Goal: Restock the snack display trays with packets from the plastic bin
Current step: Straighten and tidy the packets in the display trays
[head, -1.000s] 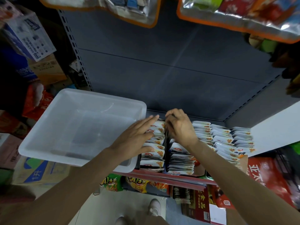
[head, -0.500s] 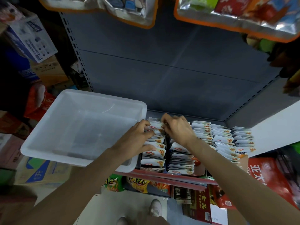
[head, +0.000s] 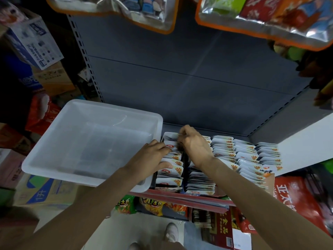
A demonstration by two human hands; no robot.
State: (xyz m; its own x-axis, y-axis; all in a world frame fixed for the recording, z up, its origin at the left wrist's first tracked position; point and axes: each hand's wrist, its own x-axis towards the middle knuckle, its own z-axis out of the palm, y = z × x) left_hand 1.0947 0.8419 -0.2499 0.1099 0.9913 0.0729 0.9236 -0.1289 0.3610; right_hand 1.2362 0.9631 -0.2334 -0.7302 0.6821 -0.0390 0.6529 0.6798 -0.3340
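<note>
A translucent white plastic bin (head: pixel 54 159) sits on the shelf at the left, with no packets visible inside. To its right stand display trays (head: pixel 182 159) filled with rows of white snack packets (head: pixel 246 156). My left hand (head: pixel 151 159) lies over the leftmost row, fingers curled down onto the packets and thumb alongside them. My right hand (head: pixel 193 143) reaches to the back of the same tray, its fingers bent and pinching a packet at the far end of the row. The fingertips are partly hidden.
A grey shelf back panel (head: pixel 180 69) rises behind the trays. Foil snack bags (head: pixel 270 18) hang overhead. Cardboard boxes (head: pixel 36 192) are stacked at the left, red packs (head: pixel 295 199) at the right. Snack bags (head: pixel 153 206) fill the shelf below; my shoes (head: pixel 171 231) show on the floor.
My left hand went from flat on the packets to curled onto the leftmost row. My right hand shifted left and back, to the far end of that row.
</note>
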